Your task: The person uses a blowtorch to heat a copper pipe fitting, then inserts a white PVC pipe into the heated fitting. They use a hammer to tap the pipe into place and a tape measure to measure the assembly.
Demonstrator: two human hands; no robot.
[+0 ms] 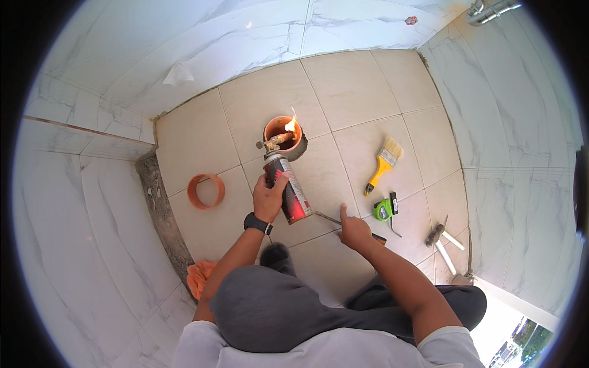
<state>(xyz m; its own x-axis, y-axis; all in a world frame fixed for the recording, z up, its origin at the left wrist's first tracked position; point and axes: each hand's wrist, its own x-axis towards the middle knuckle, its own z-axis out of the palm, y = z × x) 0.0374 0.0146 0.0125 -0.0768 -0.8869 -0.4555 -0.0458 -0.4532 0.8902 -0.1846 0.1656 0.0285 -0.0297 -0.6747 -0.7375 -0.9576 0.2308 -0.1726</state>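
My left hand is wrapped round a gas torch, a slim black and red canister with a brass burner. The torch is tilted, its burner pointing at the mouth of an orange pipe set in the floor. A yellow flame burns at the pipe's mouth. My right hand is beside the canister's base, index finger stretched out and the other fingers curled over what looks like a screwdriver. Its thin shaft shows to the left, part of its dark handle to the right; my hand hides the middle.
An orange pipe ring lies left of the torch. To the right are a yellow-handled paintbrush, a green tape measure and a hammer by another white-handled tool. An orange cloth lies by my left arm. Marbled walls surround the tiled floor.
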